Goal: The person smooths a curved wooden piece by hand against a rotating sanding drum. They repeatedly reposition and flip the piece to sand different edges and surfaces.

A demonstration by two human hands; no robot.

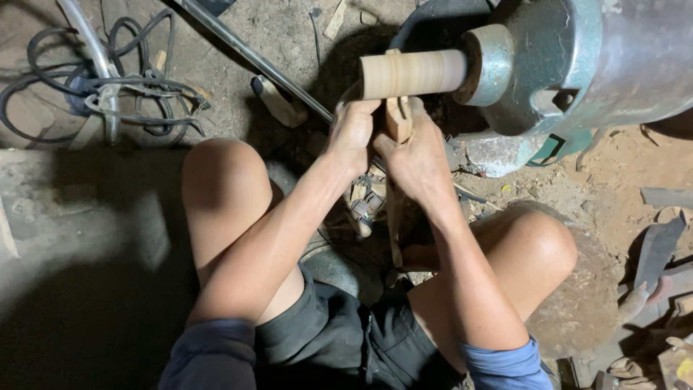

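Observation:
A pale wooden cylinder [413, 73] sticks out to the left from the chuck of a teal-green lathe [577, 65]. Its surface looks streaked and blurred. Just below it, my left hand [351, 136] and my right hand [415, 155] are both closed around a wooden-handled tool [398, 119]. The tool's upper end reaches up to the underside of the cylinder. Its long handle runs down between my bare knees. I sit low on the ground in dark shorts and blue sleeves.
Black cables [108, 87] lie coiled at the upper left on a dusty floor. A metal rod [253, 61] runs diagonally toward the lathe, with a wood block [278, 101] beside it. Scrap metal and tools [660, 253] lie at the right.

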